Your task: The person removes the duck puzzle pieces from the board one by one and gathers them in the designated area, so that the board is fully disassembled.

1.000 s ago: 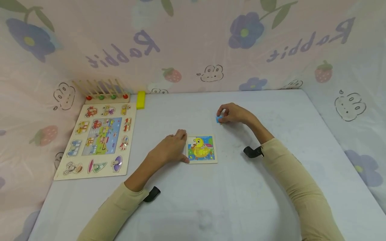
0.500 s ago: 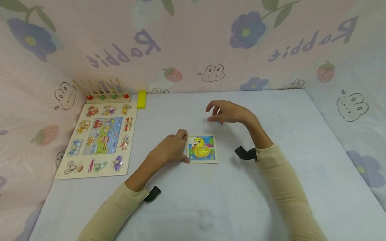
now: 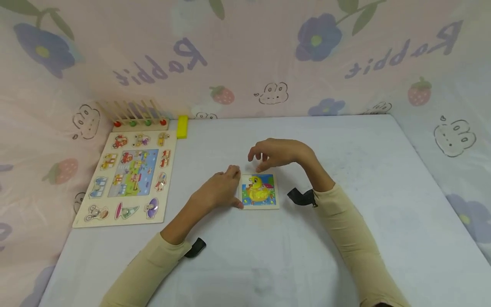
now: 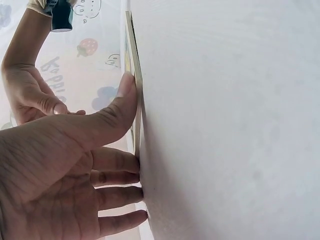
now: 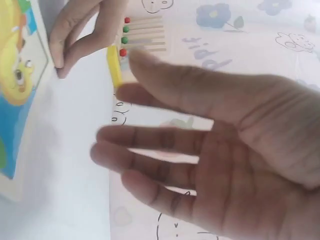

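Duck puzzle point(image 3: 258, 192) lies flat near the middle of the table point(image 3: 249, 256), picture face up: yellow duck, blue and green around it, pale wood frame. Bare pale patch in its far left corner, by the beak. Left hand point(image 3: 219, 188) is at the puzzle's left edge: thumb on the near left corner, index fingertip at the far left one. Left grip is spread along that edge, fingers nearly straight; left wrist view shows the thumb overlapping the puzzle's edge and the fingertips down at the table surface. Right hand point(image 3: 280, 152) is in the air just past the puzzle's far edge, clear of it. Right grip is loose: thumb apart from the index finger, all fingers slightly bent, palm side facing the right wrist camera. Table surface directly under that hand is hidden in the head view. Off to the left, well apart from the puzzle: picture board point(image 3: 115, 201) with vehicle and toy pieces round a town scene. Behind it, peg rack point(image 3: 140, 126), red and green beads at the base of its sticks. Yellow block point(image 3: 182, 127) stands just right of the rack, near the table's back edge. Beige sleeves point(image 3: 349, 238) on both arms, black fitting point(image 3: 301, 197) at each wrist. Printed curtain point(image 3: 245, 51) behind: flowers, strawberries, rabbit heads.
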`<move>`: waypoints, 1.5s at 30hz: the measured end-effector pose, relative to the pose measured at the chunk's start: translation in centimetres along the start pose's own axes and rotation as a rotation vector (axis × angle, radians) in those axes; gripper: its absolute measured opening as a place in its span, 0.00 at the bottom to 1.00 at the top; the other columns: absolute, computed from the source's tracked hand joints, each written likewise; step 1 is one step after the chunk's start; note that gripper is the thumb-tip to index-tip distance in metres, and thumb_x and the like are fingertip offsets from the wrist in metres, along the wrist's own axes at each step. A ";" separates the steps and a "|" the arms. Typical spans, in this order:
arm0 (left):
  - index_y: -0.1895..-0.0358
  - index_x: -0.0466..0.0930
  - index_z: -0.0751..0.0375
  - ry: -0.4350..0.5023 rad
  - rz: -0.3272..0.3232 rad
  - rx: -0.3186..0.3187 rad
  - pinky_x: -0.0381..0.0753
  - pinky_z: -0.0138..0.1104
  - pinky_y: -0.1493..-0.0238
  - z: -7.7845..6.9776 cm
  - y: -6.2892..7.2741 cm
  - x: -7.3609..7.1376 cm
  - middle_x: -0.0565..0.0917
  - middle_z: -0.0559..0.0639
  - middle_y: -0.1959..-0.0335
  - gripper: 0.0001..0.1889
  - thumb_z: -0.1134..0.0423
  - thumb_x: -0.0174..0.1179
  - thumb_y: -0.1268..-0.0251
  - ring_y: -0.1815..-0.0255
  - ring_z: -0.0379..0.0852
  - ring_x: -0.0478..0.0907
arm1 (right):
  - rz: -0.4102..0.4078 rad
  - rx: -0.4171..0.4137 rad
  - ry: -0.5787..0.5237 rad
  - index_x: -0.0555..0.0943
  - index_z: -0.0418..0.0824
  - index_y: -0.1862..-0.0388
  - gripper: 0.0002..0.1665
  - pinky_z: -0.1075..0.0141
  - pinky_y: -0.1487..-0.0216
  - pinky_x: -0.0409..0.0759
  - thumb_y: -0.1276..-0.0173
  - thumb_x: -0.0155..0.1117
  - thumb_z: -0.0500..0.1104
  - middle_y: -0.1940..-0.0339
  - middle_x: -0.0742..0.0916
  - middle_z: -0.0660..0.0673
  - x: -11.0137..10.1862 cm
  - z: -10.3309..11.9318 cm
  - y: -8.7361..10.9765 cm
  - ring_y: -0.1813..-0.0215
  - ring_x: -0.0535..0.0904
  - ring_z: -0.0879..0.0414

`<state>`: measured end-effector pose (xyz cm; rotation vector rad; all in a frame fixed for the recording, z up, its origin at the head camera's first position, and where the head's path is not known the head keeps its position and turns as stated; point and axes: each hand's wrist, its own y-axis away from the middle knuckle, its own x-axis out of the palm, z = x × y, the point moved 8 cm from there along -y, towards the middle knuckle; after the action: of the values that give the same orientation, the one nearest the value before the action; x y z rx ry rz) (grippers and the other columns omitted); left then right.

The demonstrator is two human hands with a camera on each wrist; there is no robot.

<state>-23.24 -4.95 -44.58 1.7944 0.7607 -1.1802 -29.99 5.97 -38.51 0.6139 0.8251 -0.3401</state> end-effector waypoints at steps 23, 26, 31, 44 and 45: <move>0.22 0.63 0.74 -0.039 -0.011 0.038 0.74 0.51 0.23 -0.4 -0.2 0.1 0.64 0.65 0.21 0.55 0.39 0.76 0.43 0.28 0.60 0.75 | 0.097 0.033 0.211 0.81 0.43 0.55 0.21 0.66 0.57 0.72 0.44 0.83 0.35 0.62 0.80 0.44 4.3 -1.0 -3.2 0.61 0.71 0.55; 0.22 0.62 0.75 -0.045 -0.016 0.038 0.74 0.50 0.23 -0.4 -0.1 0.0 0.64 0.65 0.21 0.55 0.39 0.75 0.43 0.29 0.59 0.76 | 0.084 0.012 0.234 0.81 0.44 0.57 0.21 0.65 0.56 0.72 0.44 0.82 0.32 0.62 0.78 0.46 4.3 -0.8 -3.4 0.60 0.71 0.55; 0.22 0.62 0.76 -0.044 -0.012 0.043 0.74 0.51 0.23 -0.5 0.0 -0.2 0.64 0.67 0.21 0.55 0.39 0.75 0.42 0.27 0.61 0.74 | 0.069 0.016 0.266 0.81 0.45 0.59 0.19 0.63 0.51 0.76 0.43 0.81 0.31 0.59 0.77 0.48 4.6 -0.6 -3.5 0.56 0.73 0.53; 0.22 0.61 0.76 -0.053 -0.021 0.055 0.75 0.51 0.24 -0.4 0.3 -0.3 0.63 0.67 0.21 0.55 0.39 0.75 0.42 0.27 0.62 0.74 | 0.063 0.046 0.265 0.76 0.44 0.60 0.23 0.63 0.50 0.76 0.44 0.83 0.35 0.59 0.76 0.49 4.4 -0.5 -3.4 0.55 0.74 0.53; 0.23 0.62 0.77 -0.053 -0.022 0.058 0.76 0.50 0.24 -0.5 0.3 -0.3 0.64 0.67 0.21 0.55 0.39 0.74 0.42 0.27 0.62 0.75 | 0.067 0.047 0.256 0.76 0.44 0.61 0.22 0.64 0.50 0.75 0.44 0.83 0.35 0.60 0.76 0.49 4.4 -0.6 -3.3 0.55 0.73 0.53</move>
<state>-22.93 -4.68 -44.16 1.7985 0.7235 -1.2707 -29.18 3.54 -43.42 0.7370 1.0414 -0.2218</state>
